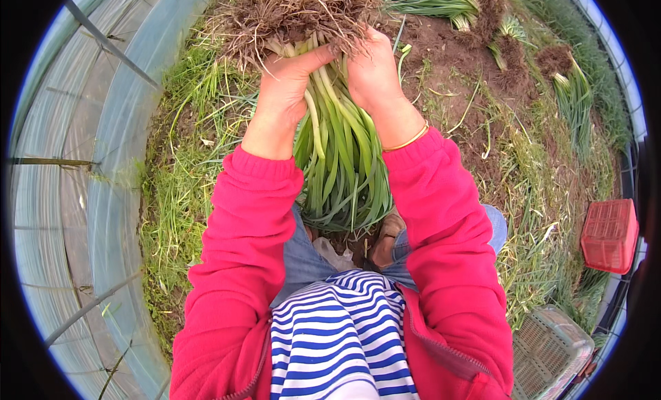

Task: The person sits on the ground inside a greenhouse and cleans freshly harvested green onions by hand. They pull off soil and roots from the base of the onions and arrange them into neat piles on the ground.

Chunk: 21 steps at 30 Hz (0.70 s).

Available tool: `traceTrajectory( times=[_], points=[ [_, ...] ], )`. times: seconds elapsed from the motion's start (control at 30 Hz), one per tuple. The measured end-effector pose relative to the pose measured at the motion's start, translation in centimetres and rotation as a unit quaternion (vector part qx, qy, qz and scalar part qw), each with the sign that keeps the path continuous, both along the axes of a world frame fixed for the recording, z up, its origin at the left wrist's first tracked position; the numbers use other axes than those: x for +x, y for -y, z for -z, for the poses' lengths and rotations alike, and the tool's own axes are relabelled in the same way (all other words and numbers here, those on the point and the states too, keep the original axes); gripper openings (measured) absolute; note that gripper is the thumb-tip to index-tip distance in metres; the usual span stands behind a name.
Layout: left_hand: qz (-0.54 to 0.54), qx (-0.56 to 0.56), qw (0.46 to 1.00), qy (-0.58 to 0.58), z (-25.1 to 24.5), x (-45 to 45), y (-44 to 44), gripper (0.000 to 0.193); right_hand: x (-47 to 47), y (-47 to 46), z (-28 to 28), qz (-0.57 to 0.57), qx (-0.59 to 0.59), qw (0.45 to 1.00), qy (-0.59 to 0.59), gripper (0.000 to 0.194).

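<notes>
A large bunch of leafy green plants, likely garlic chives, hangs roots up between my hands. Its matted brown root mass reaches the top of the picture. My left hand grips the pale stems just below the roots, its thumb laid across them. On the other side, my right hand is closed around the stems and root edge; its fingertips are hidden by roots. The long leaves droop toward my feet, between my knees.
More uprooted bunches lie on bare soil at the upper right, with another bunch farther right. A red plastic crate and a grey crate stand at the right. Plastic sheeting on poles curves along the left.
</notes>
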<state>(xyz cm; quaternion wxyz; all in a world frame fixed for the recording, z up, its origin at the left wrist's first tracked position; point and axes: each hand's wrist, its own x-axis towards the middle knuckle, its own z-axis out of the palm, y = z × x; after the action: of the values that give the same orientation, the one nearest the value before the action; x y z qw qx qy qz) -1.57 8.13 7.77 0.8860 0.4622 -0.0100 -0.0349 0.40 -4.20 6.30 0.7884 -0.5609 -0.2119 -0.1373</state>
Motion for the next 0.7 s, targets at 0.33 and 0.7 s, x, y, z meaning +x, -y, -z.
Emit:
traceTrajectory(
  times=[0.33, 0.7],
  points=[
    [0.07, -0.008, 0.997, -0.007, -0.5, -1.0, -0.1, 0.037, -0.1, 1.0, 1.0, -0.023, -0.46, 0.885, 0.067, 0.127],
    [0.192, 0.037, 0.979, 0.062, 0.1, 0.3, -2.4, 0.05, -1.4, 2.4, -3.1, -0.095, -0.343, 0.935, -0.008, 0.096]
  ],
)
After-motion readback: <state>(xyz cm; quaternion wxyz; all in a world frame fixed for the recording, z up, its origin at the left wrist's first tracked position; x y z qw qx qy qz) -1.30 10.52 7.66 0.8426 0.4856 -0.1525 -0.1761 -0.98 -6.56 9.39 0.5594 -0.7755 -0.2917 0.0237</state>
